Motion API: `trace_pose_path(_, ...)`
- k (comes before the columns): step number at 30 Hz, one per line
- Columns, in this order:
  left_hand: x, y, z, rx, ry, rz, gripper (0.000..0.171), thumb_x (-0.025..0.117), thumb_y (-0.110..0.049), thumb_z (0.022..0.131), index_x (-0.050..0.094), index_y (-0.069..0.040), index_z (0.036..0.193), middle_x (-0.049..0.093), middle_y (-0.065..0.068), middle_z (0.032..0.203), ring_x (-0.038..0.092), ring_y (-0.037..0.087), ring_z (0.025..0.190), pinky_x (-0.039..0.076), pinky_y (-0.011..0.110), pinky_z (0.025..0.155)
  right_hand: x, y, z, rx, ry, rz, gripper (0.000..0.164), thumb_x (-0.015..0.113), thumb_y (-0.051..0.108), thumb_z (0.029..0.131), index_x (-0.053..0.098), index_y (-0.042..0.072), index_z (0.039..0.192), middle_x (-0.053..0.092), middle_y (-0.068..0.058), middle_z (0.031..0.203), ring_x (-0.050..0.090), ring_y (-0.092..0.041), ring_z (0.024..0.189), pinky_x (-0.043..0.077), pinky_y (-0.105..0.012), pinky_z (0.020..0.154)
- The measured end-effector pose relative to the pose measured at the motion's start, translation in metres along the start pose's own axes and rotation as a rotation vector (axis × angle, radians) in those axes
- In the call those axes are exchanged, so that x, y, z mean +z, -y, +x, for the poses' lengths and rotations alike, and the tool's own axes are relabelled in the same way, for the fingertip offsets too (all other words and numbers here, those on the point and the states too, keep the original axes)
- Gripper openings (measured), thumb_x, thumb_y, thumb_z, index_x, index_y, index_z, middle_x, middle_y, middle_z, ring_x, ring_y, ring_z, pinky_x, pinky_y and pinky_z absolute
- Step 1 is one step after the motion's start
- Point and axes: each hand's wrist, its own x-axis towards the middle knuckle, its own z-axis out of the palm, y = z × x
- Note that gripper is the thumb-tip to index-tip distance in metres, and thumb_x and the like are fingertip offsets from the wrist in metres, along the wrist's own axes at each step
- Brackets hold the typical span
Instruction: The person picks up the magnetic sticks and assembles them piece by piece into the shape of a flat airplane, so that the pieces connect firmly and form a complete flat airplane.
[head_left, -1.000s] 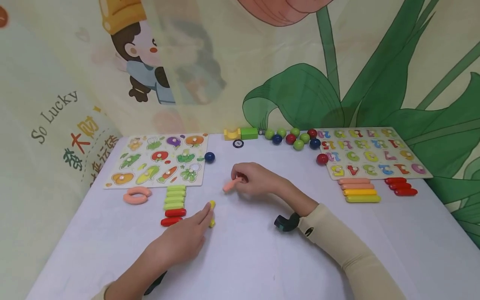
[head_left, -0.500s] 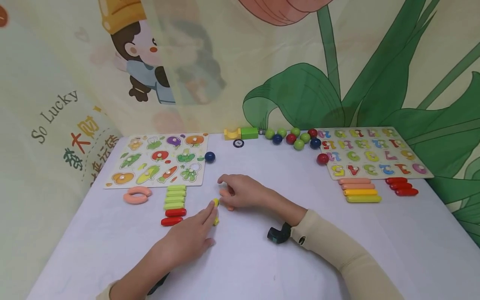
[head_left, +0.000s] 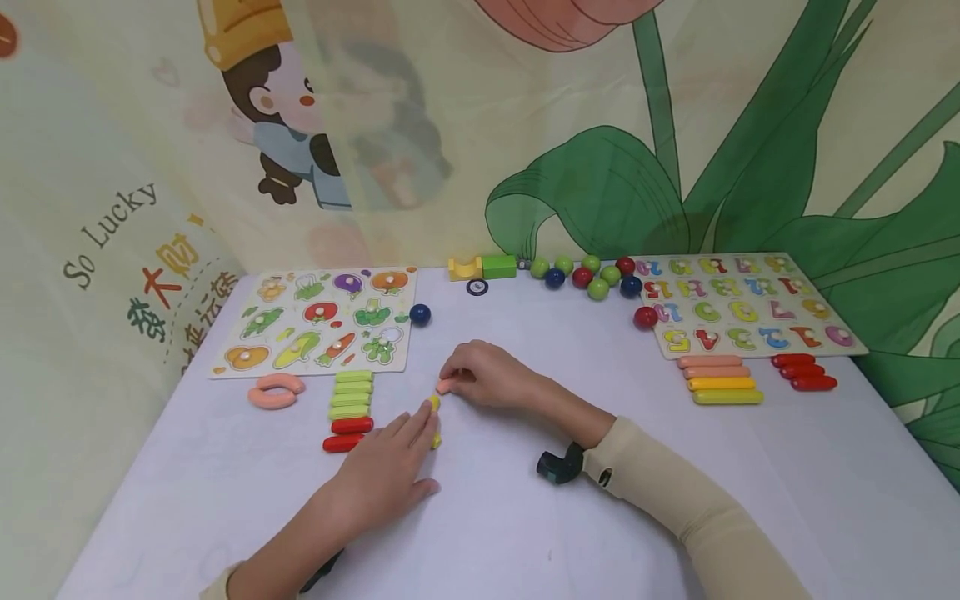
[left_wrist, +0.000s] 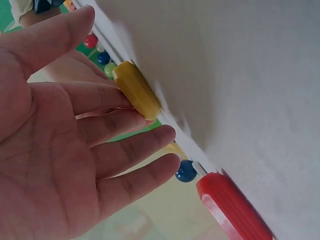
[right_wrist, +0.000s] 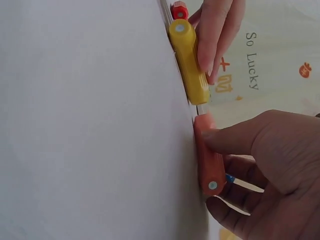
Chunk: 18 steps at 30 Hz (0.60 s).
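Note:
My left hand [head_left: 386, 471] lies low over the table with its fingers straight. Its fingertips touch a short yellow ribbed plastic stick [left_wrist: 137, 90], mostly covered by the fingers in the head view. Just beyond, my right hand [head_left: 491, 377] pinches a short salmon-pink plastic stick [right_wrist: 206, 155], with the thumb on one side and fingers behind. In the right wrist view the pink stick's end is close to the yellow stick's end; whether they touch I cannot tell. Two red sticks [head_left: 352, 425] lie beside my left hand, below a row of several light green sticks [head_left: 351, 394].
A vegetable puzzle board [head_left: 309, 321] lies at the back left, two curved pink pieces [head_left: 274, 392] before it. A number puzzle board [head_left: 742, 304] is at the back right, with pink, yellow and red sticks [head_left: 806, 383] in front. Several coloured balls [head_left: 597, 289] and blocks [head_left: 498, 267] line the back.
My right hand has come left and nearer with the pink stick, turning it, and now holds it by the yellow one. My left hand has shifted slightly right with the yellow stick.

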Motion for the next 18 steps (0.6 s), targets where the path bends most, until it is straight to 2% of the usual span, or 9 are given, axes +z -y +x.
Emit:
trace_pose_path(5,0.0007,-0.0008,0.0002,-0.002,-0.005,-0.007,0.083,0.067,-0.046,0.076,0.033,-0.004,0.139,0.027,0.013,0.144,0.033,0.033,0.126,0.037,0.050,0.092,0.0042,0.0008,-0.0001,-0.046,0.027,-0.032,0.017,0.066,0.020,0.083,0.069,0.017,0.100,0.058,0.013,0.086,0.047,-0.003,0.081,0.040,-0.018,0.074)
trace_pose_path(8,0.0006,-0.0021,0.0001,0.004,-0.005,-0.033,0.086,0.067,-0.047,0.075,0.030,-0.002,0.139,0.027,0.015,0.144,0.032,0.032,0.127,0.038,0.049,0.092,0.0067,0.0003,-0.0001,-0.047,0.016,-0.028,0.019,0.066,0.021,0.083,0.069,0.017,0.102,0.058,0.014,0.087,0.047,-0.003,0.082,0.039,-0.017,0.073)
trace_pose_path(11,-0.0001,-0.0040,-0.0002,0.012,0.007,-0.066,0.087,0.067,-0.047,0.076,0.028,-0.002,0.140,0.027,0.015,0.144,0.030,0.030,0.128,0.038,0.046,0.093,0.0079,-0.0010,-0.0002,-0.015,-0.015,-0.009,0.027,0.068,0.024,0.082,0.067,0.016,0.107,0.060,0.012,0.095,0.047,-0.004,0.085,0.040,-0.018,0.074)
trace_pose_path(14,-0.0011,-0.0053,-0.0002,0.023,0.038,-0.080,0.086,0.067,-0.047,0.076,0.029,-0.004,0.140,0.027,0.014,0.144,0.029,0.029,0.129,0.038,0.046,0.093,0.0082,-0.0033,0.0002,0.053,-0.074,-0.014,0.036,0.069,0.029,0.080,0.063,0.014,0.112,0.059,0.008,0.102,0.047,-0.006,0.086,0.040,-0.020,0.074)
trace_pose_path(18,-0.0024,-0.0052,-0.0002,0.030,0.062,-0.051,0.083,0.067,-0.047,0.076,0.032,-0.008,0.140,0.026,0.011,0.145,0.027,0.031,0.130,0.036,0.048,0.094,0.0078,-0.0081,0.0014,0.141,-0.147,0.002,0.033,0.072,0.028,0.077,0.065,0.013,0.106,0.059,0.006,0.092,0.048,-0.007,0.078,0.042,-0.021,0.068)
